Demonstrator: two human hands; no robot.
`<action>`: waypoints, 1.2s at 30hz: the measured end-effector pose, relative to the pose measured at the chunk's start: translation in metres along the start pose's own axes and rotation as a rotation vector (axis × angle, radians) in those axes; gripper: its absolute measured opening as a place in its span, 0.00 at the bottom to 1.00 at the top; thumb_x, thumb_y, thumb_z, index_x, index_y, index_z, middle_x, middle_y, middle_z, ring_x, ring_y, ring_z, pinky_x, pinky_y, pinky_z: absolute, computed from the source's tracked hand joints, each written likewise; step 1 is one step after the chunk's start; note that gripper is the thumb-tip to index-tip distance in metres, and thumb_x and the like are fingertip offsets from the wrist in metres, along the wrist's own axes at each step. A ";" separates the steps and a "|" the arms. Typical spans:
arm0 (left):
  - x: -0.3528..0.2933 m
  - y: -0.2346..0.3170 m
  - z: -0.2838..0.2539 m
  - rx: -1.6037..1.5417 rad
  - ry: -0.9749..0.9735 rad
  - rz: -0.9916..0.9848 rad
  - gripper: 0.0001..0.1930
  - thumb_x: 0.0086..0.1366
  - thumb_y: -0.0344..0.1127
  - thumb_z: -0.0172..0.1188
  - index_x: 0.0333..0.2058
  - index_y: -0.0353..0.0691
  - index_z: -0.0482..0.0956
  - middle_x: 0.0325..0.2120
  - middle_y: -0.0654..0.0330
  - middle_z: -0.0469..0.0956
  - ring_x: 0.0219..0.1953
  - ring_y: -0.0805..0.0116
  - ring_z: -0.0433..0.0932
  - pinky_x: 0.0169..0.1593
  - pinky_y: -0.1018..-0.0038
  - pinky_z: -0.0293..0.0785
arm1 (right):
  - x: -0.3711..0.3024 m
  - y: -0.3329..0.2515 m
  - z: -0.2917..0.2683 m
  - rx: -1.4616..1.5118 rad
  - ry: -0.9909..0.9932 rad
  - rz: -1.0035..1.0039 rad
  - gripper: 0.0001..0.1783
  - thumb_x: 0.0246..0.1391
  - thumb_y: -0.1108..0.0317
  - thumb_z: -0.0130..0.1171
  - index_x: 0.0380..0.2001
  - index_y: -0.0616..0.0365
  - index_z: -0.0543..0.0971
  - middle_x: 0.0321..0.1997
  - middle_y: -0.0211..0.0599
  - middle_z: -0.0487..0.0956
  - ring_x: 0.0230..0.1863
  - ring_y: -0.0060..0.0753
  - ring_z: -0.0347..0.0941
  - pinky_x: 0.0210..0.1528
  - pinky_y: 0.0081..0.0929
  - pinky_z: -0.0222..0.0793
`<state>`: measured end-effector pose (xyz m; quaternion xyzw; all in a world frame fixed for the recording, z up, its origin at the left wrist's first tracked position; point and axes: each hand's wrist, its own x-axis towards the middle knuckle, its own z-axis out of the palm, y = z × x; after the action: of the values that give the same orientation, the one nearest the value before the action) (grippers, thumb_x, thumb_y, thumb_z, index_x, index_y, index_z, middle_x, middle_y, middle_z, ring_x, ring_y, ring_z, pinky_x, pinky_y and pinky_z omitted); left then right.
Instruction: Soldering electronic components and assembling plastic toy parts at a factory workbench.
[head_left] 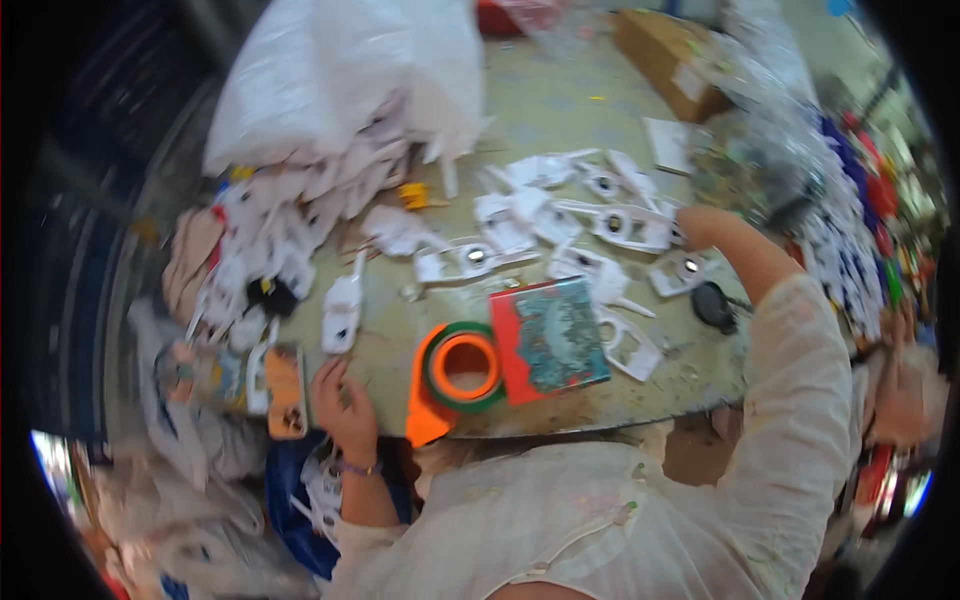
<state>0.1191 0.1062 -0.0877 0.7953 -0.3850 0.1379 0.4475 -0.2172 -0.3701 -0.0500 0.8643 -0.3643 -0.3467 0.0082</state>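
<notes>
My left hand (pixel 345 412) is at the table's near edge with its fingers apart and nothing in it. Just beyond its fingertips lies a white plastic part (pixel 342 318) with a thin handle-like end. Reaching far to the right, my right hand (pixel 704 228) is against the end of another white plastic part (pixel 632 229) with a dark round spot in it. Its fingers are mostly hidden, so I cannot tell if they grip the part. Several similar white parts, such as one with an open frame (pixel 628 346), lie loosely across the middle.
An orange tape dispenser (pixel 428 410) with a green ring stands before me, beside a red and teal box (pixel 556 338). A big white bag (pixel 345 75) spills white parts at the far left. A phone (pixel 287 390) lies near the left edge; a cardboard carton (pixel 672 62) is far right.
</notes>
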 end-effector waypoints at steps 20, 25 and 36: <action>0.152 0.017 0.118 0.322 -0.517 0.677 0.16 0.48 0.28 0.57 0.38 0.46 0.79 0.45 0.58 0.72 0.49 0.58 0.69 0.48 0.64 0.68 | -0.241 -0.210 -0.006 0.698 1.095 -0.422 0.20 0.44 0.67 0.64 0.43 0.57 0.75 0.38 0.41 0.78 0.35 0.43 0.75 0.35 0.32 0.71; 0.157 0.018 0.139 0.379 -0.586 0.694 0.23 0.50 0.27 0.55 0.47 0.49 0.73 0.46 0.59 0.70 0.48 0.59 0.70 0.47 0.64 0.69 | -0.245 -0.212 0.061 1.126 1.132 -0.237 0.12 0.43 0.73 0.64 0.35 0.59 0.79 0.30 0.38 0.80 0.29 0.36 0.76 0.29 0.26 0.70; 0.174 0.069 0.081 0.143 -0.425 0.542 0.15 0.51 0.33 0.61 0.39 0.38 0.75 0.41 0.51 0.74 0.43 0.53 0.73 0.44 0.64 0.71 | -0.229 -0.221 0.056 1.097 1.338 -0.392 0.07 0.41 0.78 0.63 0.29 0.61 0.79 0.24 0.40 0.78 0.24 0.39 0.74 0.26 0.27 0.67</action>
<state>0.1737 -0.0666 0.0068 0.7045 -0.6560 0.1098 0.2476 -0.2261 -0.0488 -0.0157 0.8149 -0.2435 0.4596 -0.2557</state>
